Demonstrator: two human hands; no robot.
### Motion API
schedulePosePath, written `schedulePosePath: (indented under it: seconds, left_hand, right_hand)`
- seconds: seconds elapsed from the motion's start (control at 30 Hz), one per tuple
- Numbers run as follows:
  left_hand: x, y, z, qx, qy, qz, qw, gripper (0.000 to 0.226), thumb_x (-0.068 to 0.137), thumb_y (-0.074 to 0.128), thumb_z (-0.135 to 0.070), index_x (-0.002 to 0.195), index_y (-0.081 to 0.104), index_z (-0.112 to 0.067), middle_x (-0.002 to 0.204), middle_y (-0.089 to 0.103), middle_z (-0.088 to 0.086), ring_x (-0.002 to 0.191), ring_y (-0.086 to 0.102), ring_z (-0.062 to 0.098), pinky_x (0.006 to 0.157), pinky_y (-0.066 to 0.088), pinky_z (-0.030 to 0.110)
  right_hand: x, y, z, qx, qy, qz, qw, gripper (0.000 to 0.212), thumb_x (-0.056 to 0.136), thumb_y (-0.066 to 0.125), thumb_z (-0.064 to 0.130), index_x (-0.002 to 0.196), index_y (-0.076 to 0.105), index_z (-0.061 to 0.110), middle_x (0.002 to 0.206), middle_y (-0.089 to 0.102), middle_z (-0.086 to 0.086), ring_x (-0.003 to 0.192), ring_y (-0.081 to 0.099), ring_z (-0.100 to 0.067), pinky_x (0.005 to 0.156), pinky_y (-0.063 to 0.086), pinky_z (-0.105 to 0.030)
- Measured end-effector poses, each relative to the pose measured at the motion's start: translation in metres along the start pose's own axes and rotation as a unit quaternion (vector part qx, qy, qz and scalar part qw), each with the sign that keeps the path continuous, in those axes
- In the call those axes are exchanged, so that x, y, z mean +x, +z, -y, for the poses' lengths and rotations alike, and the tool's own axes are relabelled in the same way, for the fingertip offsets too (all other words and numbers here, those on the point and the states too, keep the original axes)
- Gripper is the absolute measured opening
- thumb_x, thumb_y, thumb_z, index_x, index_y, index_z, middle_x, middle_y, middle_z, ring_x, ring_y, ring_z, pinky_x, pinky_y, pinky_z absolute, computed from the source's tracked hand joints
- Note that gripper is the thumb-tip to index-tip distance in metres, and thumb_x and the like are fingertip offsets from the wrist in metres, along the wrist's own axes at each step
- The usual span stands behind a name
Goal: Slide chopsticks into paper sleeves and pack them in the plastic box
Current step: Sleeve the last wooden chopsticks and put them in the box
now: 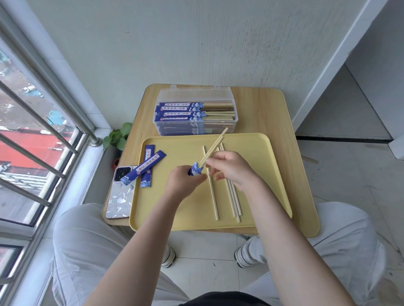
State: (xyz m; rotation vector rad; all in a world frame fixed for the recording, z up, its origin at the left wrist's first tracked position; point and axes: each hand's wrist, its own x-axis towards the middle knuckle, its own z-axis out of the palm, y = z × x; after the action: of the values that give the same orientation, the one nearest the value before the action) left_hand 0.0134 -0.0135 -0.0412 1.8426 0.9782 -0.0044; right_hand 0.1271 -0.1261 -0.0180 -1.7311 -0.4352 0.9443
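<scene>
Left hand [184,179] grips blue patterned paper sleeve [194,170] over yellow plastic tray [175,211]; right hand [229,166] pinches pale wooden chopstick pair [213,148], tips at sleeve mouth. Risk: tips splay, paper buckles or tears. Clear plastic box [195,128] is nearly full.

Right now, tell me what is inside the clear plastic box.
The plastic box holds sleeved chopsticks, blue sleeves left, bare ends right. Lower layers show only dimly through the wall.

On the bench [259,109] the plastic box [196,111] stood behind the tray [254,174]; paper sleeves [148,166] lay on the tray's left, loose chopsticks [232,197] right, a phone [120,194] beside it.
</scene>
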Motion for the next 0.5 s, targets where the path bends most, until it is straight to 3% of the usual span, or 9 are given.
schedulePosePath:
  seconds: [0.1, 0.2, 0.33, 0.5]
  left_hand:
    - [-0.0018, 0.0004, -0.0002, 0.003, 0.0, 0.01, 1.0, 0.023, 0.085, 0.07, -0.029, 0.08, 0.061, -0.009, 0.067, 0.05, 0.003, 0.059, 0.043, 0.018, 0.058, 0.04, 0.032]
    - [-0.0027, 0.0029, -0.002, 0.017, 0.007, 0.021, 1.0, 0.027, 0.086, 0.07, -0.03, 0.089, 0.065, -0.004, 0.07, 0.052, 0.005, 0.062, 0.046, 0.018, 0.06, 0.042, 0.033]
    - [-0.0039, 0.0058, -0.0053, 0.022, 0.011, 0.034, 0.999, 0.024, 0.087, 0.069, -0.03, 0.08, 0.059, -0.01, 0.069, 0.051, 0.005, 0.059, 0.044, 0.018, 0.056, 0.041, 0.03]
    - [-0.0034, 0.008, -0.0043, 0.043, 0.017, 0.034, 0.998, 0.025, 0.087, 0.068, -0.032, 0.079, 0.056, -0.011, 0.068, 0.051, 0.005, 0.06, 0.045, 0.02, 0.056, 0.041, 0.032]
  right_hand:
    - [0.0023, 0.0009, 0.0033, 0.093, -0.015, -0.094, 0.991, 0.016, 0.098, 0.062, 0.022, 0.092, 0.069, 0.009, 0.085, 0.068, -0.008, 0.068, 0.066, -0.018, 0.062, 0.057, -0.032]
    - [0.005, -0.0005, 0.0043, 0.097, -0.031, -0.151, 0.983, 0.019, 0.098, 0.062, 0.023, 0.09, 0.069, 0.007, 0.073, 0.067, -0.003, 0.061, 0.066, -0.017, 0.061, 0.058, -0.031]
    - [0.0043, 0.0001, 0.0032, 0.082, -0.033, -0.146, 0.985, 0.019, 0.097, 0.065, 0.018, 0.081, 0.069, 0.009, 0.064, 0.064, -0.001, 0.056, 0.061, -0.017, 0.055, 0.053, -0.029]
    - [0.0069, -0.0061, 0.0032, 0.07, -0.014, -0.113, 0.991, 0.017, 0.093, 0.069, 0.016, 0.08, 0.068, 0.006, 0.068, 0.065, -0.004, 0.055, 0.06, -0.016, 0.053, 0.053, -0.027]
